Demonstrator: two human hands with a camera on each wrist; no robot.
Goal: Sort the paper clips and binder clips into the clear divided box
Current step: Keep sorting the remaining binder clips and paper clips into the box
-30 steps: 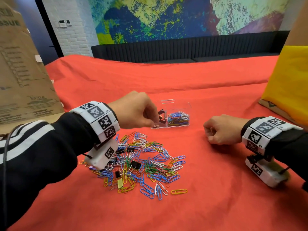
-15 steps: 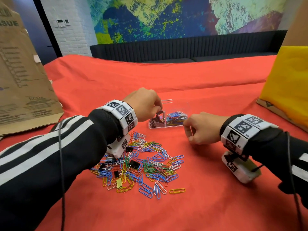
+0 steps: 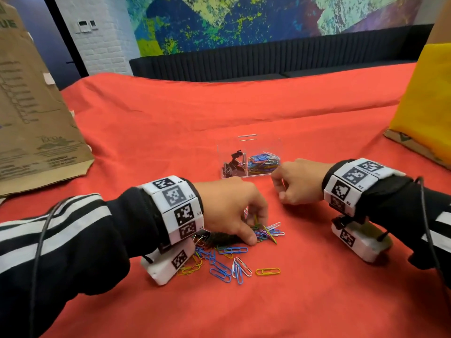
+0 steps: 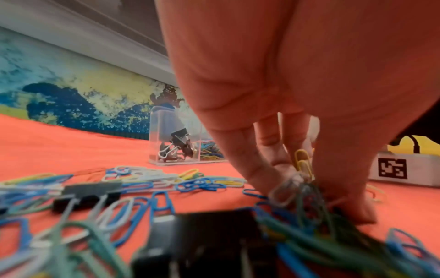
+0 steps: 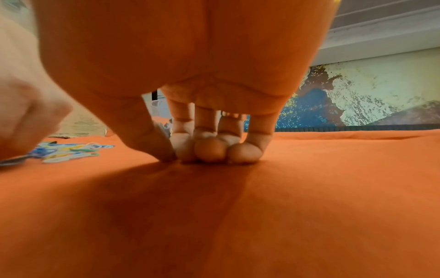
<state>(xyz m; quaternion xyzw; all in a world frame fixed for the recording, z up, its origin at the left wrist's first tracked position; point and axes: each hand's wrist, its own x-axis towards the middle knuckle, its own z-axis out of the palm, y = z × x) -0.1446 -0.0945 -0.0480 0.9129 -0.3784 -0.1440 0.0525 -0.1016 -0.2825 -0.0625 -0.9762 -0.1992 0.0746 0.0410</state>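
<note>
1. Our left hand [image 3: 229,206] has come back from the box [image 3: 249,154] to the clip pile [image 3: 227,262] and now pinches a bunch of paper clips [image 4: 302,180].
2. Our right hand [image 3: 300,182] has slid beside the box, curled and empty, fingertips [image 5: 209,152] on the cloth [image 3: 317,301].
3. One box, two compartments: binder clips [image 3: 231,162] left, paper clips right. Loose clips are too many to count.

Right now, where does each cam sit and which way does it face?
Head: on the head, looking forward and down at both hands and the clear divided box.
Left wrist: low over the paper clips, along the left hand; shares the box with head.
Right wrist: near the red cloth, along the curled right hand.
</note>
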